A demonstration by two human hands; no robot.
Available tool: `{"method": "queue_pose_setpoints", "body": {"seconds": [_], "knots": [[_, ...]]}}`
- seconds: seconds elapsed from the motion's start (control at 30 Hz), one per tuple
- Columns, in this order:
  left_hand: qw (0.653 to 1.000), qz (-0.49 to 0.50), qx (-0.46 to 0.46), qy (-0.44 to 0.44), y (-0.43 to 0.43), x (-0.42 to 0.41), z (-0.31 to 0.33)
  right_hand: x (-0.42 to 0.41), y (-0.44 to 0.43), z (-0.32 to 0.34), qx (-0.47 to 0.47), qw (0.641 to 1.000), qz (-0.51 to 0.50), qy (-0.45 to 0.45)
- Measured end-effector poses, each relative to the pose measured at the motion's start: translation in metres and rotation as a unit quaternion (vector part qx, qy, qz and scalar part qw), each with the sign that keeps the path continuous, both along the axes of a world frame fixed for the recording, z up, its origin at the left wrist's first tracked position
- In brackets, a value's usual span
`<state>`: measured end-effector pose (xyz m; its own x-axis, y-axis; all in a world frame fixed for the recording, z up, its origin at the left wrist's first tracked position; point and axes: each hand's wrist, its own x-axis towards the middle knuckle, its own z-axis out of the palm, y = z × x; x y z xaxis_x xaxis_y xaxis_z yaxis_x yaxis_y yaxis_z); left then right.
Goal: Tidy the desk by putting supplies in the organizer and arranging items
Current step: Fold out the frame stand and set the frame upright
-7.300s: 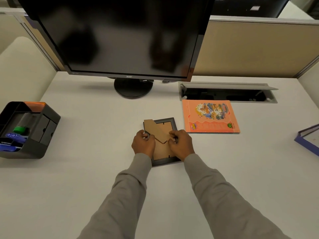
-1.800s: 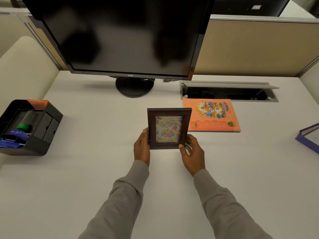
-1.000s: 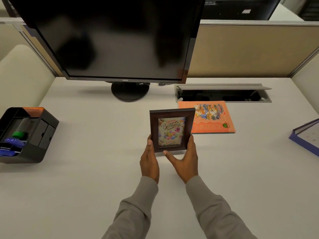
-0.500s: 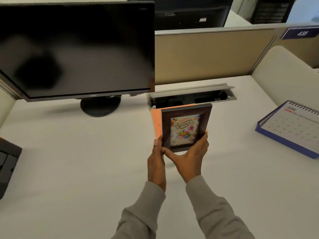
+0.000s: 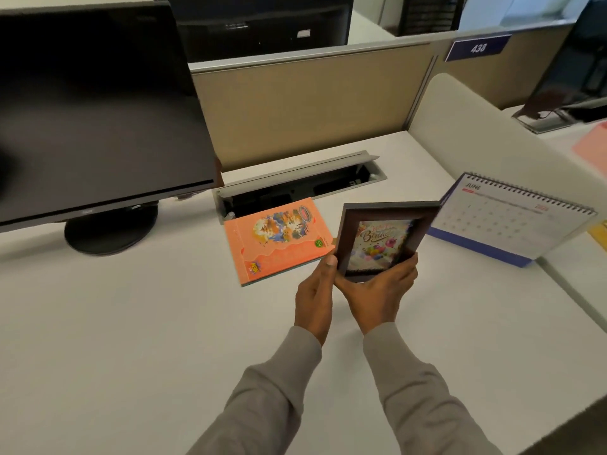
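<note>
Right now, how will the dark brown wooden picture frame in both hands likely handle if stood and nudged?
The dark brown wooden picture frame is probably stiff: it looks flat though the left hand and right hand grip only its lower end. Likely light too. Tall and thin, it may tip if nudged.

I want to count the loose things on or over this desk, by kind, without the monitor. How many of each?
picture frame: 1, held up by the left hand and the right hand
orange booklet: 1, flat on the desk
desk calendar: 1, standing
Total: 3
</note>
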<state>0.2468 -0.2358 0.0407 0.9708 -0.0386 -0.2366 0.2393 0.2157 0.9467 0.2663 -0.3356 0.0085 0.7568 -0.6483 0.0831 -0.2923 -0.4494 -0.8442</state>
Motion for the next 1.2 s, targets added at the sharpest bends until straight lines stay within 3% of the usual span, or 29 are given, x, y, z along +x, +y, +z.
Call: {"method": "queue_pose_setpoints", "body": {"seconds": [0.17,0.3,0.43,0.57,0.73,1.2], "knots": [[0.998,-0.01,0.068,-0.007,-0.023,0.022,-0.024,0.024,-0.034,-0.001,-0.018,0.999,-0.029,0.019],[0.972,-0.063,0.223,-0.044,-0.026,0.033,-0.046,0.049,-0.055,0.002,-0.039,0.998,-0.045,0.03],[0.921,-0.152,0.346,-0.098,-0.025,0.045,-0.075,0.074,-0.069,0.004,-0.045,0.998,-0.046,0.025],[0.841,-0.244,0.451,-0.173,-0.035,0.062,-0.096,0.098,-0.076,0.001,-0.047,0.997,-0.054,0.028],[0.754,-0.274,0.538,-0.259,-0.04,0.079,-0.116,0.125,-0.082,-0.011,-0.036,0.996,-0.073,0.042],[0.773,-0.214,0.526,-0.282,-0.041,0.078,-0.121,0.178,-0.088,-0.039,-0.013,0.989,-0.116,0.091]]}}
